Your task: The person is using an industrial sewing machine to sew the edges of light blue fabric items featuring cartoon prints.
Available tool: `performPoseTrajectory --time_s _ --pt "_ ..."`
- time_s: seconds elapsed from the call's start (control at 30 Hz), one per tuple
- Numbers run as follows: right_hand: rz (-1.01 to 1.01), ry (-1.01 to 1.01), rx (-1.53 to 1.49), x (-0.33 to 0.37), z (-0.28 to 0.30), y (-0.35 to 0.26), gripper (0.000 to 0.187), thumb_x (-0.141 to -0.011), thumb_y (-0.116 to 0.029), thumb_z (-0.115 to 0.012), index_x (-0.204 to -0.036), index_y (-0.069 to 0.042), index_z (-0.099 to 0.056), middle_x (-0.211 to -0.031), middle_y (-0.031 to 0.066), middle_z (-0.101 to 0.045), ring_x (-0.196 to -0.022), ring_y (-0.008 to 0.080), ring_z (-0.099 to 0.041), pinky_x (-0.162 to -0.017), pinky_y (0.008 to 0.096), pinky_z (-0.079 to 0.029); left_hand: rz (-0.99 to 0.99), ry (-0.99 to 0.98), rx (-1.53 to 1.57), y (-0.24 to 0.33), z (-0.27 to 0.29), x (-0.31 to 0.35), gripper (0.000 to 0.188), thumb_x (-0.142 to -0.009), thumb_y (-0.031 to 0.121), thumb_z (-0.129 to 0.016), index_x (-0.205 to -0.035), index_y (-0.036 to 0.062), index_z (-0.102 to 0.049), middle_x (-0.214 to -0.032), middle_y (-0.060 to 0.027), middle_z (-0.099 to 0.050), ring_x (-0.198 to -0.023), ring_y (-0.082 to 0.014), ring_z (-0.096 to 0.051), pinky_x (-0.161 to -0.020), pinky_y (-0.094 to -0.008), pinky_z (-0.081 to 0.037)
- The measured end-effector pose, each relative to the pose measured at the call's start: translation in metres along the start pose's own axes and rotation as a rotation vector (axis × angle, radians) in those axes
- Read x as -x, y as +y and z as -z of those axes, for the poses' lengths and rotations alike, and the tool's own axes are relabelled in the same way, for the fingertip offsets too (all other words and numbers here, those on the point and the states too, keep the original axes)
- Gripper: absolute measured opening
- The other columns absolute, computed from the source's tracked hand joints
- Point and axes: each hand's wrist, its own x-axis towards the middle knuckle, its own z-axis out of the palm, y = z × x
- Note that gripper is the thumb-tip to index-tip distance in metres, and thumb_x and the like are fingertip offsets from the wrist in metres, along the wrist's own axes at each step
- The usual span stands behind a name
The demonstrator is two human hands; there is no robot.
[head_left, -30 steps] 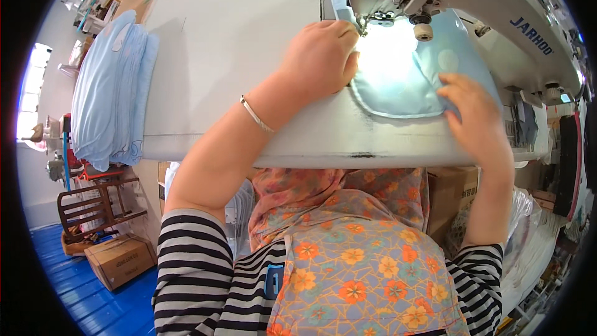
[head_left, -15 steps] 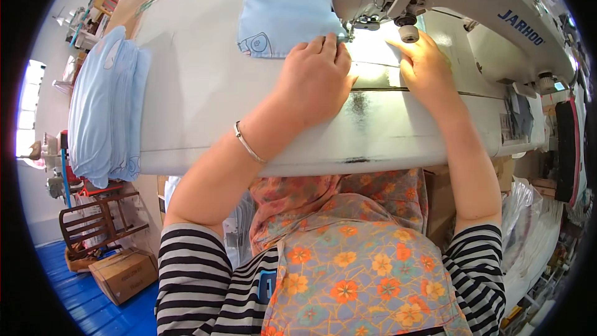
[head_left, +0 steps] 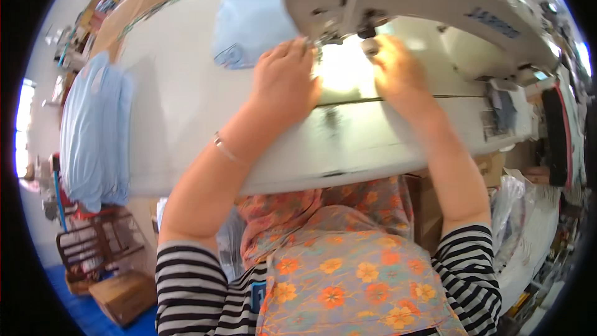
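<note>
A light blue cloth piece with a small printed motif at its near left corner lies beside the needle area of a white sewing machine. My left hand rests over the near right edge of this cloth, its fingers stretched forward and lying flat. Right of the lit needle area, my right hand lies on the machine bed, thumb and fingers apart. A round knob hides part of its fingertips, and motion smears the hand a little. Machine parts hide the needle tip.
A thick stack of light blue cloth hangs over the left end of the white sewing table. On the floor at left are a brown slatted chair and a cardboard box. Plastic-wrapped material stands at right.
The whole view has shifted and tilted, so table and machine sit lower and further left. The cloth has slid slightly away, and its near corner looks more bunched. Both hands stay near the needle area.
</note>
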Motion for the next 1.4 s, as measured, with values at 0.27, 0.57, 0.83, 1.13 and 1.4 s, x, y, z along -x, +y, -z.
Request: performPoseTrajectory --time_s 0.27,0.57,0.83,1.13,1.4 --pt "0.1 0.001 -0.109 -0.001 -0.011 -0.001 0.033 -0.08 -0.008 -0.057 -0.11 -0.005 -0.071 -0.124 0.0165 -0.063 -0.122 0.0348 -0.054 -0.103 0.0455 -0.045 0.06 -0.044 0.126 -0.009 0.007 0.001 0.036 -0.082 0.013 -0.067 -0.114 -0.004 -0.064 -0.117 -0.0196 -0.064 -0.112 -0.0374 -0.058 -0.098 -0.0457 -0.045" --pt "0.061 0.081 -0.195 -0.002 -0.019 0.003 0.033 -0.076 -0.006 -0.059 -0.107 -0.001 -0.068 -0.127 0.0225 -0.058 -0.119 0.0386 -0.053 -0.103 0.0451 -0.044 0.085 -0.018 0.176 -0.019 -0.002 0.009 0.036 -0.086 0.007 -0.063 -0.12 -0.0033 -0.062 -0.125 -0.0206 -0.061 -0.12 -0.0405 -0.055 -0.105 -0.0458 -0.042" --pt "0.01 0.135 -0.137 0.002 -0.023 0.003 0.035 -0.077 -0.01 -0.061 -0.109 0.003 -0.066 -0.132 0.0308 -0.052 -0.121 0.0427 -0.051 -0.106 0.0469 -0.041 0.104 -0.174 0.178 -0.042 0.01 -0.006 0.029 -0.089 0.005 -0.059 -0.117 -0.0025 -0.063 -0.116 -0.0215 -0.064 -0.109 -0.0398 -0.06 -0.095 -0.0444 -0.048" --pt "-0.005 0.175 -0.114 0.0 -0.031 0.001 0.033 -0.077 -0.013 -0.06 -0.106 0.001 -0.064 -0.13 0.0322 -0.053 -0.119 0.0423 -0.054 -0.103 0.0481 -0.042 -0.022 -0.297 -0.058 -0.062 -0.008 -0.036 0.033 -0.085 0.008 -0.057 -0.117 0.0018 -0.064 -0.112 -0.0224 -0.064 -0.104 -0.0434 -0.059 -0.092 -0.0496 -0.047" --pt "-0.001 0.159 -0.154 0.004 -0.03 0.022 0.028 -0.084 -0.004 -0.056 -0.11 -0.004 -0.067 -0.13 0.0228 -0.058 -0.123 0.0401 -0.054 -0.105 0.047 -0.044 0.334 -0.182 -0.169 -0.153 0.025 0.026 0.032 -0.079 0.001 -0.052 -0.105 0.0041 -0.07 -0.102 -0.0189 -0.067 -0.099 -0.0379 -0.063 -0.088 -0.0451 -0.05"
